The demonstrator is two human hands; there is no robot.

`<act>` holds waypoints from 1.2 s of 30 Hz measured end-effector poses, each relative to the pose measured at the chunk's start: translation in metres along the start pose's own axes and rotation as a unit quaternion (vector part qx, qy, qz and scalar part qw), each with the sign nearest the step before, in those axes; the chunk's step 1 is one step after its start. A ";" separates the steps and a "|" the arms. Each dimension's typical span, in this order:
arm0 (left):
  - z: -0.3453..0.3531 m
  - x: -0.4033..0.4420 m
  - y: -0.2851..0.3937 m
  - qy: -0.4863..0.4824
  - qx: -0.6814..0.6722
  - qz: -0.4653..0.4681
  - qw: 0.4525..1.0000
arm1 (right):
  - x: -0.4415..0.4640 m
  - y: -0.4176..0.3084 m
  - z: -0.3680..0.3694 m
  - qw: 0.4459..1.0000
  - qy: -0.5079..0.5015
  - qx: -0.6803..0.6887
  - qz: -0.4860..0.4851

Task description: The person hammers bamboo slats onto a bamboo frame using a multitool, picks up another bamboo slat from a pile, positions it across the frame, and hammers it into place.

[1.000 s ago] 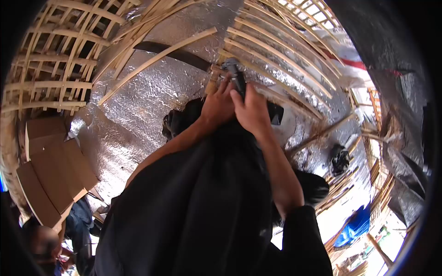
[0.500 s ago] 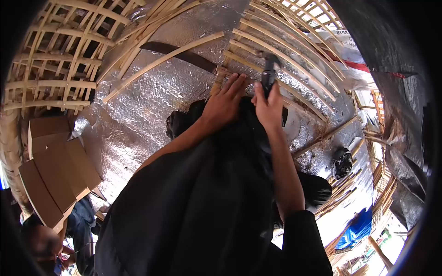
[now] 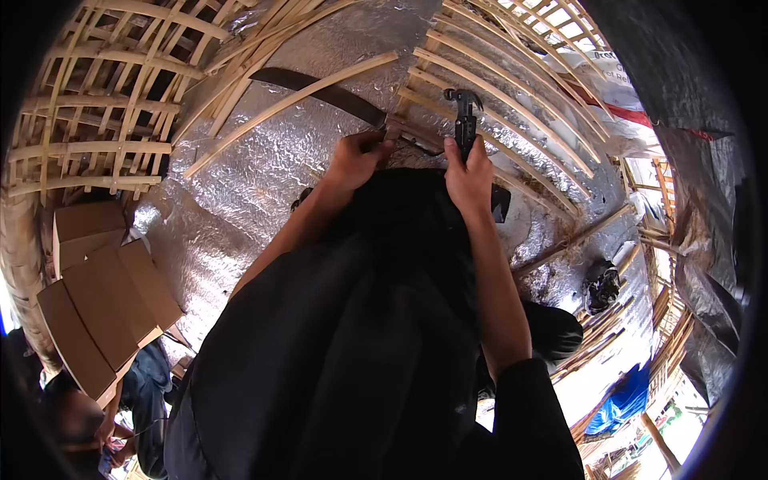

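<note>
My right hand is wrapped around the handle of a black claw hammer, its head pointing away from me, above bamboo slats. To its left, my left hand is closed with curled fingers, close to the near end of a long dark-bladed machete. What those fingers pinch is too small or hidden to make out. The machete lies on the silvery foil-like sheet, and a curved bamboo strip crosses over it. Beyond the hammer, several bamboo slats lie in rows.
A bamboo lattice stands at upper left. Below it are cardboard boxes, with another person sitting behind them. A bamboo pole and a dark bundle lie at right. Farther down is a blue tarp.
My left hand has gone from lying with fingers stretched out to curled, shifting left and back. The hammer, blurred before, now shows clearly and stands slightly farther from the slats' near end.
</note>
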State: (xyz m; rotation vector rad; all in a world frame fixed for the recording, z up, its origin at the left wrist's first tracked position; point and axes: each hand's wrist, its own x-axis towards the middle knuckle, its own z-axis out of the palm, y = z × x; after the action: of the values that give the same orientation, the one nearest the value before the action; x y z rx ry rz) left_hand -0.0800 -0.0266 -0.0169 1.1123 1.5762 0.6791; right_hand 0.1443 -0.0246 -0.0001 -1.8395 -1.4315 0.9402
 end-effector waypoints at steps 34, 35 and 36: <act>-0.013 -0.003 0.014 0.090 0.355 0.259 0.894 | -0.020 -0.024 -0.010 0.994 0.016 -0.028 -0.108; -0.012 -0.004 0.015 0.092 0.390 0.260 0.879 | -0.027 -0.029 -0.011 0.991 0.022 -0.010 -0.133; -0.011 -0.004 0.013 0.093 0.384 0.262 0.881 | -0.033 -0.038 -0.015 0.994 0.001 0.007 -0.113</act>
State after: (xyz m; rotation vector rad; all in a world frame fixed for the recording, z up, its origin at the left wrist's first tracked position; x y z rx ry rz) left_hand -0.0862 -0.0236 -0.0004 2.1732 1.7711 0.5095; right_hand 0.1309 -0.0491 0.0449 -1.6271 -1.5882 0.8324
